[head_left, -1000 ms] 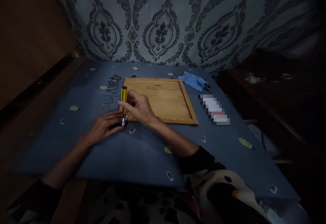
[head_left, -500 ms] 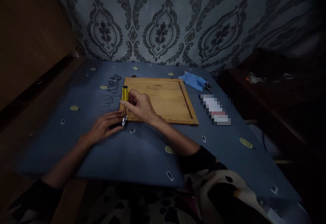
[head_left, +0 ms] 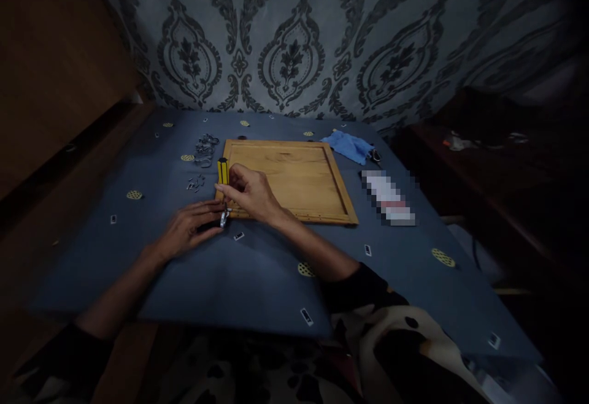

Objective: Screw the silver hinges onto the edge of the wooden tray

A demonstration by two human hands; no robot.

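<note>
A framed wooden panel [head_left: 294, 177] lies flat on the table, with small holes along its near rail. At its near left corner sits a shiny metal hook [head_left: 224, 218]. My left hand [head_left: 191, 223] reaches in from the left, its fingers and thumb closed about the hook at the frame's corner. My right hand [head_left: 251, 190] grips a yellow-and-black screwdriver [head_left: 223, 171], held nearly upright over that corner. The screwdriver's tip meets the hook; any screw there is too small to make out.
Left of the panel lie several curved metal hooks [head_left: 205, 148] and a scatter of small screws [head_left: 196, 182]. A blue cloth [head_left: 350, 146] is at the back right, near a blurred-out pale packet [head_left: 389, 198]. The patterned blue tablecloth [head_left: 257, 287] covers the table up to the papered wall.
The screwdriver's handle has tipped slightly left and a little down, my right hand moving with it. My left hand stays at the hook.
</note>
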